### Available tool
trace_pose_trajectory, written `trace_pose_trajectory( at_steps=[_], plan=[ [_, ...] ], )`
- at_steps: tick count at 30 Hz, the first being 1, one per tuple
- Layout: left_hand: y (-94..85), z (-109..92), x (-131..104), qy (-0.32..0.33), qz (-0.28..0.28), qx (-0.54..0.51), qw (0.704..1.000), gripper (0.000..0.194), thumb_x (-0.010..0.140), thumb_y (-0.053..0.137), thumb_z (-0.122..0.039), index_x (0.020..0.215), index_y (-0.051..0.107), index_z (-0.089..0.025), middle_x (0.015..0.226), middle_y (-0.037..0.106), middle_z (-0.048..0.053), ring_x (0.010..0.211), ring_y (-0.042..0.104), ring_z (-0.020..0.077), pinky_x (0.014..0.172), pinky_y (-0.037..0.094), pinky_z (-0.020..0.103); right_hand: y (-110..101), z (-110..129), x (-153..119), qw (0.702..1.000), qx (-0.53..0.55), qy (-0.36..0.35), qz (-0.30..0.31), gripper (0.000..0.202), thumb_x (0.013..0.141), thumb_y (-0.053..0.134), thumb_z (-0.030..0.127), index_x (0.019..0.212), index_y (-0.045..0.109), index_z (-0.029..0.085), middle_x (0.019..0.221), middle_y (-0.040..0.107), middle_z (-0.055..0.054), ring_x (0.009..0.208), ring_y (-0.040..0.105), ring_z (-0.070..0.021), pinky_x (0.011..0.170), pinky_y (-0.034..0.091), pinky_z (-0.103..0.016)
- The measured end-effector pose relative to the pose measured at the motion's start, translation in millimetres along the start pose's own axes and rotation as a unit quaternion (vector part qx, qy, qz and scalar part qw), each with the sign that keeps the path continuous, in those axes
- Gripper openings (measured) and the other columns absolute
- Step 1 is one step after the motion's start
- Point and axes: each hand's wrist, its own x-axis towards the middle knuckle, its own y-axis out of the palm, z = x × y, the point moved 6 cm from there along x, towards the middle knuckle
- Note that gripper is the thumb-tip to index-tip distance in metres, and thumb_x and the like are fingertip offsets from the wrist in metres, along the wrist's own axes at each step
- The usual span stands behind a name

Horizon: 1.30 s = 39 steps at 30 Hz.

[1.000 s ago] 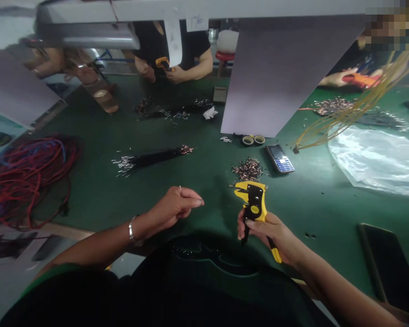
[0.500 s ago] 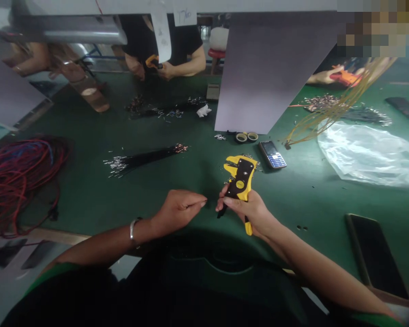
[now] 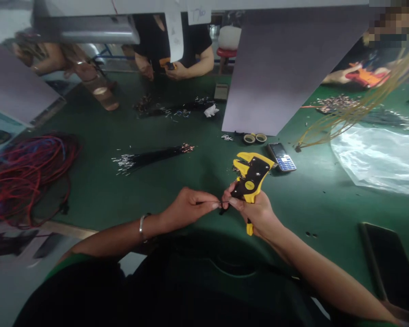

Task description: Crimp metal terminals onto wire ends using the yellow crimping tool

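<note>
My right hand (image 3: 261, 212) is wrapped round the handles of a yellow and black wire stripper (image 3: 252, 175), whose jaws point up and to the left. Between the thumb and forefinger of my left hand (image 3: 191, 206) is a thin dark wire (image 3: 224, 202); the fingers cover most of it. Its far end meets the thumb tip of my right hand, just below the tool's head. A bundle of black wires (image 3: 153, 157) with bared ends lies on the green table beyond my left hand.
Red and blue cable coils (image 3: 30, 172) lie at left. Tape rolls (image 3: 255, 138), a keypad phone (image 3: 281, 157) and a clear plastic bag (image 3: 378, 159) sit beyond and right of the stripper. A dark smartphone (image 3: 390, 263) rests near the right edge. A grey divider (image 3: 282, 72) stands ahead; co-workers sit opposite.
My two hands have come together, so the wire in my left fingers now reaches my right thumb. The stripper has tilted slightly to the right. The whole view has shifted a little.
</note>
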Motion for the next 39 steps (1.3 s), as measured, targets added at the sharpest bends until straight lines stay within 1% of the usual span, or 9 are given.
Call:
trace_pose_trajectory(
  at_steps=[4,9,14,17,20,24,28,34,39],
  plan=[
    [2.0,5.7,3.4,-0.058,0.019,-0.08,0.995,0.018,0.081,0.062,-0.025,0.084,0.075,-0.014,0.082,0.076,0.005,0.073,0.067,0.0144,0.068,0.052,0.023,2.0,-0.1,2.7,1.0,0.006,0.007,0.02,0.025,0.07,0.076,0.026,0.085,0.058,0.018,0.072,0.06,-0.001,0.066,0.058,-0.0171,0.068,0.051,-0.038],
    [-6.5,6.6,4.2,-0.054,-0.019,-0.086,0.995,0.014,0.079,0.063,-0.023,0.08,0.074,-0.014,0.079,0.075,0.004,0.069,0.067,0.0133,0.063,0.053,0.021,-1.7,1.6,0.8,0.998,0.028,0.024,0.056,0.024,0.072,0.075,0.025,0.088,0.059,0.018,0.077,0.061,-0.002,0.07,0.06,-0.0192,0.073,0.051,-0.041],
    [-25.6,-3.1,3.8,0.036,-0.107,0.017,0.994,0.013,0.079,0.064,-0.022,0.078,0.074,-0.015,0.074,0.075,0.003,0.065,0.067,0.013,0.058,0.051,0.019,-7.8,-1.8,-14.6,0.99,0.059,0.061,0.108,0.026,0.072,0.076,0.025,0.09,0.06,0.017,0.077,0.062,-0.003,0.071,0.06,-0.0195,0.075,0.05,-0.043],
    [-31.8,-13.1,2.5,0.116,-0.16,0.111,0.974,0.012,0.081,0.063,-0.02,0.079,0.074,-0.016,0.075,0.075,0.004,0.066,0.068,0.0125,0.06,0.051,0.02,-5.5,-6.7,-23.3,0.981,0.088,0.089,0.146,0.027,0.072,0.077,0.023,0.091,0.06,0.016,0.076,0.063,-0.003,0.07,0.061,-0.0191,0.074,0.051,-0.043],
    [-31.0,-21.5,1.4,0.183,-0.188,0.188,0.946,0.013,0.083,0.061,-0.02,0.082,0.074,-0.018,0.07,0.074,0.002,0.059,0.065,0.0107,0.058,0.05,0.021,0.3,-9.1,-27.5,0.97,0.113,0.113,0.183,0.028,0.071,0.077,0.022,0.092,0.06,0.015,0.075,0.063,-0.003,0.07,0.061,-0.0196,0.074,0.051,-0.044],
    [-30.1,-26.4,1.7,0.22,-0.193,0.242,0.925,0.014,0.084,0.06,-0.02,0.085,0.074,-0.021,0.063,0.071,-0.001,0.052,0.059,0.0086,0.054,0.047,0.02,2.8,-9.1,-28.6,0.961,0.122,0.128,0.214,0.03,0.07,0.078,0.024,0.093,0.06,0.014,0.075,0.064,-0.004,0.07,0.063,-0.0198,0.075,0.052,-0.044],
    [-32.9,-28.2,2.5,0.232,-0.195,0.245,0.921,0.013,0.084,0.061,-0.02,0.085,0.074,-0.021,0.061,0.07,-0.001,0.05,0.057,0.0082,0.053,0.045,0.02,4.1,-9.6,-29.7,0.95,0.133,0.142,0.244,0.03,0.071,0.077,0.025,0.094,0.061,0.013,0.076,0.064,-0.004,0.07,0.063,-0.0201,0.074,0.052,-0.044],
    [-33.9,-31.4,4.6,0.224,-0.181,0.198,0.937,0.012,0.083,0.063,-0.018,0.082,0.074,-0.018,0.068,0.073,0.001,0.057,0.064,0.0102,0.057,0.049,0.021,15.2,-8.3,-32.0,0.941,0.148,0.151,0.264,0.028,0.071,0.077,0.024,0.091,0.062,0.012,0.075,0.063,-0.003,0.069,0.062,-0.0194,0.072,0.053,-0.043],
    [-34.3,-33.0,4.1,0.215,-0.168,0.163,0.948,0.011,0.083,0.064,-0.017,0.082,0.074,-0.018,0.072,0.074,0.002,0.061,0.066,0.0113,0.06,0.051,0.021,18.3,-7.4,-32.2,0.945,0.155,0.138,0.251,0.025,0.074,0.075,0.022,0.092,0.061,0.012,0.074,0.062,-0.003,0.067,0.062,-0.0189,0.07,0.052,-0.042]
  ],
)
